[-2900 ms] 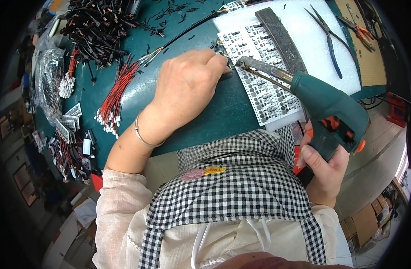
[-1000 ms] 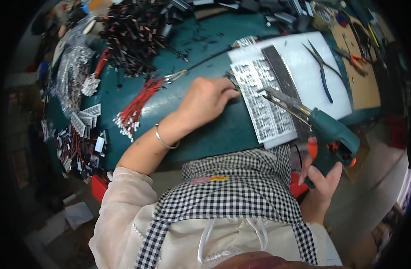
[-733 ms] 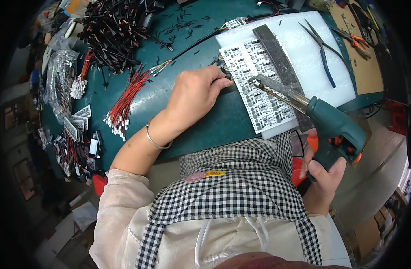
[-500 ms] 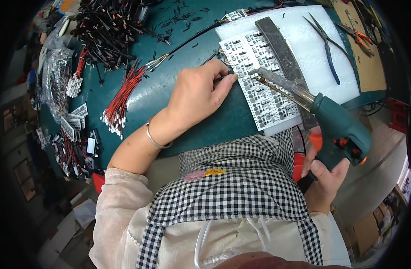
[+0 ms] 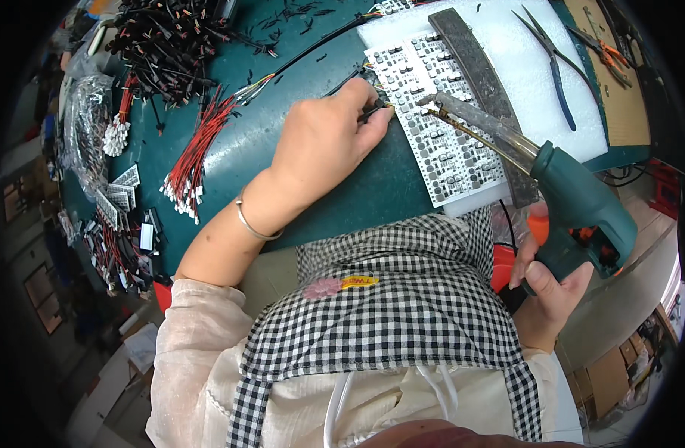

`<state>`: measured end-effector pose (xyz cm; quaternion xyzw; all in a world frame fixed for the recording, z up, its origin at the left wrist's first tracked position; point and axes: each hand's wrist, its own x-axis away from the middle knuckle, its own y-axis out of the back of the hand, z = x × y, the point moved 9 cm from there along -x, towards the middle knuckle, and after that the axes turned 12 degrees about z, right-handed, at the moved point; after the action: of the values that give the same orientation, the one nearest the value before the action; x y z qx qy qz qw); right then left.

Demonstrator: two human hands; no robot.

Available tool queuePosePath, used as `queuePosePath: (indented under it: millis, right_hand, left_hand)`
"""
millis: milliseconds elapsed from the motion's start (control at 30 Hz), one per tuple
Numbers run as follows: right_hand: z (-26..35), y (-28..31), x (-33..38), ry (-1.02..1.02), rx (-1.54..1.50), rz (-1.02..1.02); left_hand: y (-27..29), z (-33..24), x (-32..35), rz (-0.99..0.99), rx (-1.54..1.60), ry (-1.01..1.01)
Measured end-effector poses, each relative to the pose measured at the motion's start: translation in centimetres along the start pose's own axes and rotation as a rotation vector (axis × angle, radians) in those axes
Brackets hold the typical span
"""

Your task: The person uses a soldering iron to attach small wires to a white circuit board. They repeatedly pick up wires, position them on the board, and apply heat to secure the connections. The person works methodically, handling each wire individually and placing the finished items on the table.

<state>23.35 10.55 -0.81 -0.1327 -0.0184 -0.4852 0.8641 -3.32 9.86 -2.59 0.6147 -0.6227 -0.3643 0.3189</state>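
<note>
**Soldering gun meets circuit panel at a crowded green bench**

A person in a black-and-white checked apron (image 5: 387, 299) works at a dark green bench top (image 5: 283, 164). Far left of the white panel of small circuit boards (image 5: 439, 127), clear bags of parts (image 5: 88, 127) and small printed strips (image 5: 122, 190) crowd the bench edge. Nearer the panel lie a heap of black cables (image 5: 171, 45) and a bundle of red wires with white ends (image 5: 197, 160). The left hand (image 5: 320, 145), a thin metal bangle (image 5: 249, 224) on its wrist, rests just left of the panel, fingertips pinched on a thin dark wire (image 5: 357, 86) at the panel's left edge. The panel sits on a white foam sheet (image 5: 522, 67), crossed by a long dark grey strip (image 5: 481, 89). Over the panel's upper part hangs the metal tip of a teal pistol-shaped soldering gun (image 5: 574, 201), which the right hand (image 5: 548, 287) grips clenched around the handle, below and right of the panel. Right of the panel, blue-handled long-nose pliers (image 5: 555, 63) lie on the foam; orange-handled cutters (image 5: 608, 48) lie beyond.
</note>
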Motion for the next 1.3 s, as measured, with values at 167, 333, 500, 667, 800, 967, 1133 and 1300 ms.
queuePosePath:
  millis: [167,333,500,667,800,967,1133,1300]
  right_hand:
    - [0.2,-0.2,-0.4,0.003,0.076,-0.032]
    - [0.0,-0.3,-0.4,-0.03,0.105,0.01]
    - [0.2,-0.7,-0.2,-0.014,0.118,-0.022]
    - [-0.1,-0.7,-0.1,-0.026,0.054,-0.008]
    - [-0.8,-0.7,0.3,-0.087,0.087,-0.006]
    - [-1.0,-1.0,0.4,-0.09,0.069,-0.013]
    - [-1.1,-0.8,0.3,-0.08,0.043,-0.026]
    - [-0.9,-0.5,0.3,-0.067,0.062,-0.025]
  left_hand:
    - [-1.7,2.4,-0.1,0.182,0.363,0.233]
    - [-0.4,-0.3,0.2,-0.056,0.088,0.041]
    - [-0.1,-0.2,0.3,-0.059,-0.041,0.044]
    - [-0.1,-0.2,0.5,-0.094,-0.064,0.041]
    - [-0.3,-0.3,0.7,-0.182,-0.083,-0.02]
    - [-0.3,-0.3,0.8,-0.209,-0.1,-0.031]
    - [0.2,-0.7,0.7,-0.165,-0.11,-0.051]
    - [1.3,-1.8,0.8,-0.267,-0.156,-0.306]
